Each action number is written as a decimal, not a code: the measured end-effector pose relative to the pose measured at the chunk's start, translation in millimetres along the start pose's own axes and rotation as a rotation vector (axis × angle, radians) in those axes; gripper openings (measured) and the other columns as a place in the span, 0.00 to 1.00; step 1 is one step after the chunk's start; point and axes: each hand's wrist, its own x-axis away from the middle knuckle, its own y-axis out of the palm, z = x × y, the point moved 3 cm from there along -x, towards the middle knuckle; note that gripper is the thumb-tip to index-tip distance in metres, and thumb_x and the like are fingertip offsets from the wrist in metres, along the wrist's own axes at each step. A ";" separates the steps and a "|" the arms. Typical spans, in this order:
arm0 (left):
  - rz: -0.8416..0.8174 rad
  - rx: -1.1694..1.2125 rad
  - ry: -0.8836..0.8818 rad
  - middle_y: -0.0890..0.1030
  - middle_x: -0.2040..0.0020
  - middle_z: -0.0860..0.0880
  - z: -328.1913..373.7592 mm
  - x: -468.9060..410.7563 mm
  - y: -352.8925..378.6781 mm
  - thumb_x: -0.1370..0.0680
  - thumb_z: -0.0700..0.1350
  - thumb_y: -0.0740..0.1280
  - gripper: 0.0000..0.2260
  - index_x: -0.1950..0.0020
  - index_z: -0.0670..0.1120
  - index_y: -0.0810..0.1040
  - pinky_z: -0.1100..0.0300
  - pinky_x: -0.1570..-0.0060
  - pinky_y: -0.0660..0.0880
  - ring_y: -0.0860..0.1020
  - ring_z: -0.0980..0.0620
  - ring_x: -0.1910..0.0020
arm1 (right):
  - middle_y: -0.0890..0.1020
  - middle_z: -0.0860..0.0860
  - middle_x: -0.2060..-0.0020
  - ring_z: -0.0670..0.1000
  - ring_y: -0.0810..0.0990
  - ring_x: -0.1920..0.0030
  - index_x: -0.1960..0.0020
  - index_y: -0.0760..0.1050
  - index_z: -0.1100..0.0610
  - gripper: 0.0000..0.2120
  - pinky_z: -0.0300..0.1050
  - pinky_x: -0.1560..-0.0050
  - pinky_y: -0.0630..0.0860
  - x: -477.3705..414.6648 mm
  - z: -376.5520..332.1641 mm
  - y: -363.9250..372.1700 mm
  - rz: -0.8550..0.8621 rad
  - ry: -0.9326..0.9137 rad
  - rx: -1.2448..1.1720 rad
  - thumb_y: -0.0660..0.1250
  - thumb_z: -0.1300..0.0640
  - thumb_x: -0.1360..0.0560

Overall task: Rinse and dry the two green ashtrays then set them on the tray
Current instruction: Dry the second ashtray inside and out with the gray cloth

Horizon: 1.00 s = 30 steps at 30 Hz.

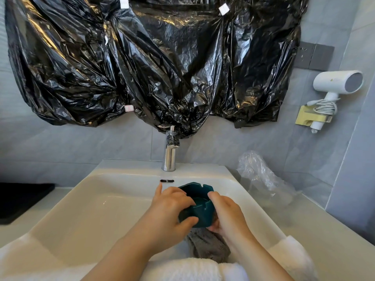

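Green ashtray (197,208) held over the sink (105,199), left hand (172,207) gripping its near wall with curled fingers (182,196), right hand (229,216) clasping the other side against a grey cloth (209,244). For thorough drying: rotate within the cloth, press into notches and bowl, grip firmly.

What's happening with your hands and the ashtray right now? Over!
Left hand and right hand both grip ashtray over sink. Grey cloth hangs beneath right hand. No water seen at tap. Nothing in the way.
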 end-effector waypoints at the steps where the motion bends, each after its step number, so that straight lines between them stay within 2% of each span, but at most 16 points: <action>1: -0.014 0.000 -0.004 0.77 0.49 0.60 0.0 -0.9 0.4 0.23 0.54 0.65 0.09 0.46 0.53 0.79 0.51 0.25 0.40 0.68 0.62 0.43 | 0.82 0.56 0.48 0.56 0.82 0.48 0.43 0.75 0.53 0.16 0.48 0.57 0.84 1.2 -1.1 -0.4 0.001 -0.020 0.010 0.63 0.43 0.23; 3: -0.007 0.056 -0.007 0.76 0.56 0.59 0.4 -0.6 2.0 0.22 0.51 0.65 0.06 0.52 0.51 0.78 0.53 0.24 0.42 0.71 0.62 0.52 | 0.83 0.54 0.50 0.53 0.82 0.51 0.45 0.76 0.52 0.16 0.44 0.59 0.83 5.1 -6.5 0.1 -0.020 -0.075 0.048 0.62 0.41 0.23; 4: 0.003 0.167 -0.046 0.77 0.58 0.58 -1.6 0.0 2.8 0.22 0.50 0.66 0.05 0.54 0.50 0.78 0.52 0.23 0.47 0.74 0.61 0.54 | 0.83 0.54 0.51 0.52 0.83 0.52 0.46 0.76 0.51 0.16 0.43 0.59 0.83 7.1 -9.3 1.3 -0.046 -0.098 0.053 0.60 0.40 0.22; 5: 0.022 0.315 -0.115 0.79 0.59 0.56 -4.6 0.5 2.3 0.22 0.49 0.67 0.05 0.55 0.49 0.79 0.51 0.25 0.58 0.76 0.59 0.55 | 0.84 0.53 0.52 0.52 0.83 0.52 0.47 0.76 0.50 0.16 0.43 0.57 0.83 9.8 -12.1 2.5 -0.068 -0.112 0.055 0.58 0.40 0.21; 6: 0.047 0.458 -0.198 0.80 0.59 0.52 -8.4 1.6 1.2 0.23 0.48 0.67 0.04 0.56 0.49 0.79 0.52 0.34 0.71 0.79 0.56 0.56 | 0.84 0.53 0.53 0.51 0.83 0.53 0.48 0.75 0.49 0.14 0.43 0.55 0.82 12.7 -14.3 2.9 -0.071 -0.124 0.080 0.56 0.42 0.20; 7: 0.072 0.563 -0.279 0.81 0.59 0.50 -11.0 3.0 -1.1 0.23 0.46 0.68 0.04 0.57 0.49 0.80 0.57 0.46 0.78 0.80 0.53 0.57 | 0.84 0.52 0.54 0.50 0.83 0.54 0.48 0.75 0.48 0.12 0.41 0.56 0.80 15.3 -15.6 1.6 -0.047 -0.145 0.128 0.56 0.43 0.19; 8: 0.101 0.611 -0.345 0.82 0.60 0.47 -14.8 4.3 -2.4 0.23 0.45 0.69 0.04 0.58 0.48 0.80 0.61 0.56 0.79 0.80 0.50 0.59 | 0.83 0.51 0.56 0.49 0.82 0.56 0.49 0.75 0.49 0.11 0.38 0.58 0.77 17.0 -15.2 -1.0 -0.003 -0.174 0.192 0.57 0.46 0.19; 9: 0.127 0.622 -0.397 0.82 0.61 0.46 -19.3 4.8 -2.7 0.23 0.45 0.69 0.05 0.59 0.48 0.80 0.61 0.61 0.78 0.80 0.49 0.60 | 0.82 0.50 0.59 0.47 0.81 0.58 0.52 0.76 0.51 0.09 0.36 0.61 0.73 18.3 -14.5 -4.4 0.053 -0.212 0.258 0.59 0.49 0.19; 11: 0.150 0.632 -0.478 0.83 0.60 0.45 -26.0 6.1 -3.4 0.23 0.45 0.68 0.06 0.58 0.46 0.81 0.61 0.66 0.76 0.81 0.49 0.61 | 0.80 0.48 0.64 0.45 0.77 0.62 0.59 0.77 0.53 0.09 0.33 0.66 0.68 21.1 -12.9 -10.5 0.138 -0.266 0.410 0.63 0.53 0.22; 13: 0.155 0.659 -0.544 0.83 0.58 0.42 -29.1 6.1 -3.7 0.22 0.45 0.67 0.07 0.56 0.43 0.81 0.64 0.71 0.75 0.81 0.52 0.65 | 0.77 0.47 0.67 0.45 0.75 0.65 0.64 0.74 0.53 0.12 0.36 0.66 0.69 23.6 -11.2 -9.2 0.119 -0.248 0.558 0.67 0.50 0.25; 16: 0.162 0.744 -0.621 0.83 0.56 0.37 -33.9 6.5 -2.2 0.22 0.45 0.67 0.11 0.52 0.37 0.80 0.58 0.66 0.77 0.83 0.46 0.62 | 0.80 0.51 0.61 0.48 0.77 0.60 0.59 0.79 0.55 0.15 0.43 0.62 0.72 24.8 -4.9 2.2 -0.070 -0.097 0.784 0.69 0.42 0.31; 19: 0.163 0.816 -0.674 0.83 0.56 0.37 -35.7 6.4 -1.6 0.22 0.46 0.67 0.11 0.53 0.39 0.81 0.56 0.62 0.76 0.81 0.42 0.60 | 0.79 0.51 0.60 0.49 0.75 0.60 0.57 0.79 0.56 0.13 0.42 0.63 0.69 22.6 1.8 7.0 -0.180 -0.082 0.913 0.71 0.46 0.31; 21: 0.149 0.854 -0.709 0.82 0.59 0.39 -35.6 6.1 -0.5 0.21 0.46 0.66 0.10 0.56 0.40 0.81 0.59 0.63 0.72 0.78 0.44 0.62 | 0.81 0.50 0.58 0.49 0.78 0.58 0.56 0.81 0.54 0.08 0.41 0.60 0.72 20.0 2.0 5.4 -0.133 -0.145 0.877 0.70 0.50 0.28; 24: 0.126 0.898 -0.747 0.79 0.59 0.39 -34.2 6.6 -0.3 0.21 0.42 0.64 0.09 0.58 0.40 0.79 0.57 0.62 0.68 0.75 0.44 0.61 | 0.79 0.46 0.62 0.46 0.77 0.60 0.56 0.78 0.52 0.07 0.34 0.62 0.70 19.9 -4.8 0.9 0.016 -0.263 0.643 0.67 0.50 0.23; 27: 0.086 0.894 -0.736 0.81 0.55 0.38 -32.7 6.6 0.2 0.21 0.40 0.63 0.08 0.51 0.37 0.80 0.57 0.61 0.69 0.76 0.43 0.57 | 0.77 0.45 0.61 0.42 0.75 0.60 0.52 0.73 0.54 0.07 0.30 0.66 0.67 20.1 -12.9 -6.3 0.143 -0.329 0.454 0.61 0.51 0.20; 30: 0.057 0.890 -0.727 0.82 0.52 0.37 -32.7 6.5 1.2 0.21 0.38 0.63 0.07 0.49 0.38 0.80 0.57 0.60 0.72 0.79 0.43 0.56 | 0.78 0.44 0.62 0.42 0.76 0.61 0.54 0.74 0.54 0.07 0.29 0.67 0.68 21.7 -16.9 -10.1 0.208 -0.376 0.358 0.63 0.51 0.20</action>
